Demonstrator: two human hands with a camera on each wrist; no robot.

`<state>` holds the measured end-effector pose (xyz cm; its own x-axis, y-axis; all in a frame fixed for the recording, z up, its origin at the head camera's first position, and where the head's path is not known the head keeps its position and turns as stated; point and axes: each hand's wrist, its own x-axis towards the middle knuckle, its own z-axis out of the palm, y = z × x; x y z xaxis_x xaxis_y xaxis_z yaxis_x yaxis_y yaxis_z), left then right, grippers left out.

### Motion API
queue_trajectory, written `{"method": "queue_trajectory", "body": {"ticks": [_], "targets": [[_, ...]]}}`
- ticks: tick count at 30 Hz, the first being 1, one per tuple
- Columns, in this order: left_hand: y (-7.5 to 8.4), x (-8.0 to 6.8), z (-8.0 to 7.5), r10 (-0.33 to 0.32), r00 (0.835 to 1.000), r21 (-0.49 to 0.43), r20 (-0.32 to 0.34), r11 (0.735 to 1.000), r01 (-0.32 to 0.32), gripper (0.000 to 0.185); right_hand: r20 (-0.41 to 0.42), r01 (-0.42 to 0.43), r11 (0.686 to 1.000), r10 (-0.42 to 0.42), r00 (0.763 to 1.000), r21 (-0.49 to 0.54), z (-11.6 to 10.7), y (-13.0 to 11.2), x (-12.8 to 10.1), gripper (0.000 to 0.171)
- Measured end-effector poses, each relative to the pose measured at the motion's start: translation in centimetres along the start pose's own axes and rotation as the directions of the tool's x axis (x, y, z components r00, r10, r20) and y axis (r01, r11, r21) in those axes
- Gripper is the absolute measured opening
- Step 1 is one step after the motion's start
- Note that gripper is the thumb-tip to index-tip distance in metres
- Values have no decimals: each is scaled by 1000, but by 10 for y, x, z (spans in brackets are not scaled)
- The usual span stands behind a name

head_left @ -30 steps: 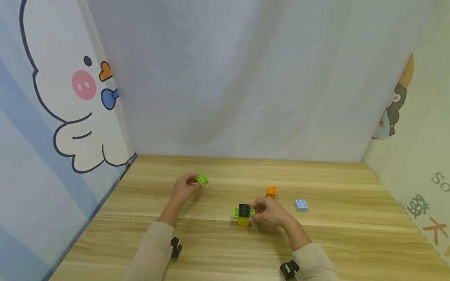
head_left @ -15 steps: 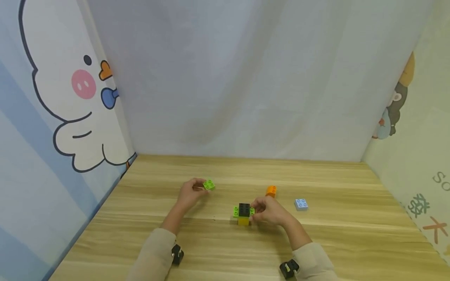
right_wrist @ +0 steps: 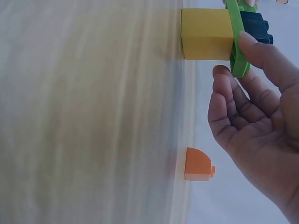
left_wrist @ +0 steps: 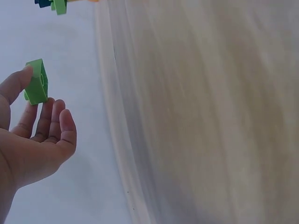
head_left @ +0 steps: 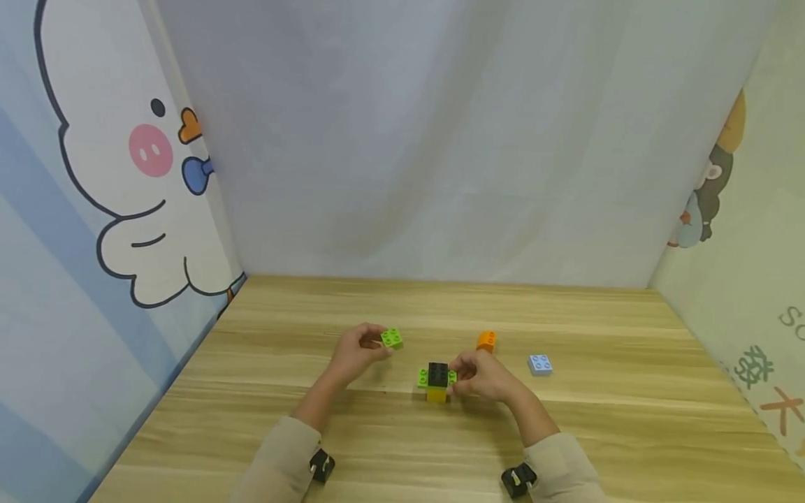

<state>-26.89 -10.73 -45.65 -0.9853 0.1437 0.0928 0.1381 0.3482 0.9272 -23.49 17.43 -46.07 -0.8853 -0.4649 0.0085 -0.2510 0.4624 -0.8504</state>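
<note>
The left hand (head_left: pixel 355 356) pinches a green block (head_left: pixel 393 339) in its fingers; the right hand (head_left: pixel 489 378) grips the stack (head_left: pixel 437 380) from the right.

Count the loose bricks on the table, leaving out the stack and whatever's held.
2: the orange brick just beyond the right hand, and the light blue brick farther right.

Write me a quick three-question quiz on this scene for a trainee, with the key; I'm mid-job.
1. Which hand holds the green brick that is apart from the stack?
2. True or false: the black brick sits at the top of the stack.
3. Fill in: in the head view, the brick farthest to the right is ____ in colour.

Key:
1. The left hand.
2. True.
3. Light blue: the light blue brick.
</note>
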Motion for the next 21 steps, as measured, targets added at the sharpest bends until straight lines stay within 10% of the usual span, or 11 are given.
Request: {"method": "queue_trajectory", "body": {"ticks": [21], "targets": [[16,-15,19,75,992,-8,104,997,-74,36,-2,-1,1000,1,1000,-21,1,-2,1,31]]}}
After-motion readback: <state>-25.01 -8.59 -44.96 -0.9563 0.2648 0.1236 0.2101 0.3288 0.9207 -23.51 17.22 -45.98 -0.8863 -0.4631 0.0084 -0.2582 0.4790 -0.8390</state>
